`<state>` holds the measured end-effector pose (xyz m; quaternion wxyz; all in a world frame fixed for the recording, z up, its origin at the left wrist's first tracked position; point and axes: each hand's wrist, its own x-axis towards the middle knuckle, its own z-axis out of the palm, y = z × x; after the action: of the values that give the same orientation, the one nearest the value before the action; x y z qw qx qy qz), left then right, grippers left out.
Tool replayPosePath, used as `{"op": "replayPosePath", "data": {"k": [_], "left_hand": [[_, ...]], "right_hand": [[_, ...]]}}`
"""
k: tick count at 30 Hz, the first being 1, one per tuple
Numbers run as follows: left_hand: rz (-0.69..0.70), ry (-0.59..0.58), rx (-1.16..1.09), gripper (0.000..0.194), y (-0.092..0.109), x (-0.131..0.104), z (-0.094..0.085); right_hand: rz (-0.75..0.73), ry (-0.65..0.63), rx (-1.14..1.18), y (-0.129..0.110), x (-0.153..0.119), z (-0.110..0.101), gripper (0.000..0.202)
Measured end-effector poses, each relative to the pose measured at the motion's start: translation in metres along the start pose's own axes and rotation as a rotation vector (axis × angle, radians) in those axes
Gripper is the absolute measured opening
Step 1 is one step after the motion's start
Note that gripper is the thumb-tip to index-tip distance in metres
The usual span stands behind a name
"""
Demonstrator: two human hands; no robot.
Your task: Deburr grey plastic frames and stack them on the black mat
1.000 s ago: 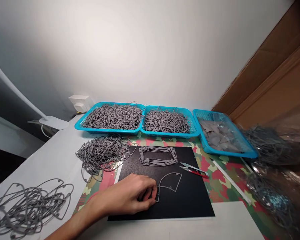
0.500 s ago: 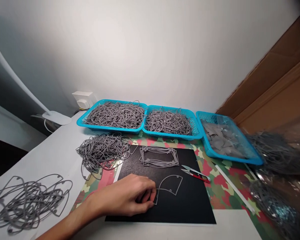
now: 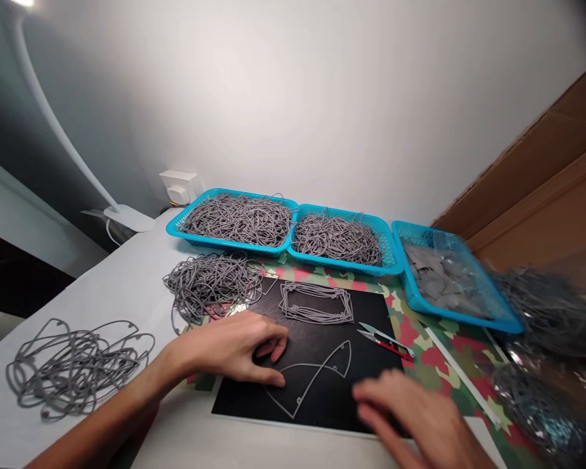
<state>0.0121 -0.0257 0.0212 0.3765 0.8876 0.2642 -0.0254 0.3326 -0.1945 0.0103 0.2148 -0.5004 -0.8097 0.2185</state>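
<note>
A thin grey looped frame (image 3: 317, 370), crossed over itself, lies on the black mat (image 3: 244, 391). My left hand (image 3: 247, 345) rests at its left end, thumb and fingers apart, with the thumb tip at the loop. To the right of the loop is my right hand (image 3: 405, 407), blurred, over the mat's right part; thumb and fingers look apart with nothing seen between them. Behind the loop, several grey frames (image 3: 317, 319) lie stacked in a rectangular outline. Thread snips (image 3: 385, 342) with a red handle lie on the mat's right side.
Two blue baskets (image 3: 229, 246) (image 3: 342, 262) hold grey loops; a third blue basket (image 3: 469, 319) holds flat grey pieces. Grey loop piles lie at the left (image 3: 78, 365) and behind my left hand (image 3: 209, 283). Plastic bags (image 3: 537, 404) and cardboard (image 3: 542, 189) stand right. A lamp (image 3: 127, 218) stands back left.
My right hand has come into view at the lower right. My left hand has moved slightly left and its fingers have parted. The loop now lies turned, with its crossing differently placed. The view has shifted.
</note>
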Motion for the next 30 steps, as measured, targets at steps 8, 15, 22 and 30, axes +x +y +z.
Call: {"op": "replayPosePath", "data": {"k": [8, 15, 22, 30], "left_hand": [[0.046, -0.098, -0.052, 0.007, -0.002, 0.001, 0.003], [0.026, 0.042, -0.154, 0.004, -0.001, -0.001, -0.003], [-0.057, 0.066, -0.314, 0.017, -0.006, -0.001, -0.013], [-0.046, 0.031, -0.466, 0.032, -0.021, 0.004, -0.012]], "right_hand": [[0.011, -0.068, -0.122, 0.042, 0.063, 0.002, 0.016], [-0.069, 0.188, -0.104, 0.028, 0.052, -0.002, 0.015], [-0.057, -0.071, 0.056, -0.003, 0.019, -0.01, 0.008], [0.191, 0.141, 0.038, 0.021, 0.024, 0.037, 0.015]]}}
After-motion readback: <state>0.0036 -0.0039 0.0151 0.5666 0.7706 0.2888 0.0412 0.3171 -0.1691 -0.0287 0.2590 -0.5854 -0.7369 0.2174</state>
